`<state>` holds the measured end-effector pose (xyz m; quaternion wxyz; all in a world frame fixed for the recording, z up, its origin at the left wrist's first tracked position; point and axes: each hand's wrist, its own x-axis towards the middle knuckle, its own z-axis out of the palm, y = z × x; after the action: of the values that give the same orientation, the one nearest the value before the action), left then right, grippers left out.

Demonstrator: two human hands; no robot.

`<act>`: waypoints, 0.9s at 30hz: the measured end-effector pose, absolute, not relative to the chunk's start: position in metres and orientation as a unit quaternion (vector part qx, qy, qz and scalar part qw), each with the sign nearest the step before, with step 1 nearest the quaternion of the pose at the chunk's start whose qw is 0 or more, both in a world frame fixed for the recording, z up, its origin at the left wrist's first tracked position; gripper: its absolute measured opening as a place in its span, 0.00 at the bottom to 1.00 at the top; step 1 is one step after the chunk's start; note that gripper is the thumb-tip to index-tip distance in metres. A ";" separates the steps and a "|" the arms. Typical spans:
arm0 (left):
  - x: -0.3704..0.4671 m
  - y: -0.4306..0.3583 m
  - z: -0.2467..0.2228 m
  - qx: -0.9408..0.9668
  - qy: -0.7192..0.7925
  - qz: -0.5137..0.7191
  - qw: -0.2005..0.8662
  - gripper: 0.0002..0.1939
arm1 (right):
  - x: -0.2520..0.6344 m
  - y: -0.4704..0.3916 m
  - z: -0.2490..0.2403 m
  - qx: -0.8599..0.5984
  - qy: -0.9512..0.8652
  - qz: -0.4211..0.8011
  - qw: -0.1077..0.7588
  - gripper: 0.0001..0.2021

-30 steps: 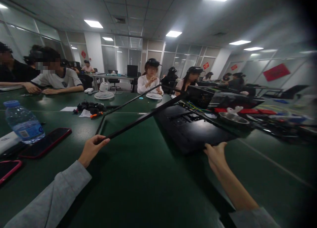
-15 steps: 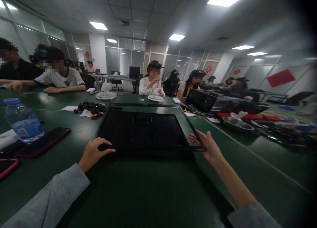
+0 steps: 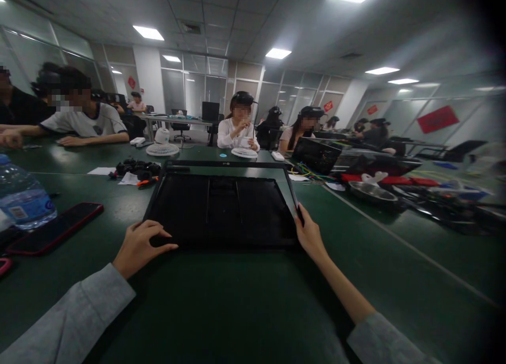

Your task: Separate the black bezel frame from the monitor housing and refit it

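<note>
Gripping black frame (image 3: 226, 164): right hand (image 3: 311, 235); left hand (image 3: 138, 246) touching.

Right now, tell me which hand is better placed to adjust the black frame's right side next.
Probably the right hand: its fingers are at the frame's right edge; the left hand is across, left.

Hands (image 3: 140, 245) at sides of black frame (image 3: 285, 177); bottle (image 3: 26, 195) near phone (image 3: 57, 228).

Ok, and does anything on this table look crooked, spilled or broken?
One thing: the thin black rectangular frame looks misaligned with the wide, shallow black panel. Green tabletop shows between them along the far and right sides. I see no spill or obvious damage.
</note>
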<state>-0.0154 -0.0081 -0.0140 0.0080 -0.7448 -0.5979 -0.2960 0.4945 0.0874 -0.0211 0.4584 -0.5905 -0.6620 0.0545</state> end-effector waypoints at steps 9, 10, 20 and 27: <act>-0.012 -0.012 -0.003 -0.767 -0.592 -0.247 0.017 0.22 | 0.499 0.089 -0.032 -0.617 -0.657 0.070 0.427 0.29; -0.012 -0.011 -0.002 -0.765 -0.593 -0.249 0.020 0.21 | 0.499 0.089 -0.032 -0.617 -0.657 0.071 0.427 0.28; -0.039 0.010 -0.012 -0.561 -0.774 -0.290 -0.049 0.35 | 0.500 0.092 -0.031 -0.609 -0.659 0.081 0.434 0.27; -0.033 0.004 -0.009 -0.577 -0.771 -0.271 0.012 0.26 | 0.498 0.089 -0.030 -0.605 -0.663 0.050 0.439 0.26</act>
<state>-0.0329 0.0041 -0.0086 0.0122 -0.5767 -0.7707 -0.2708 0.4977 0.0888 -0.0295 0.4388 -0.6046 -0.6629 0.0497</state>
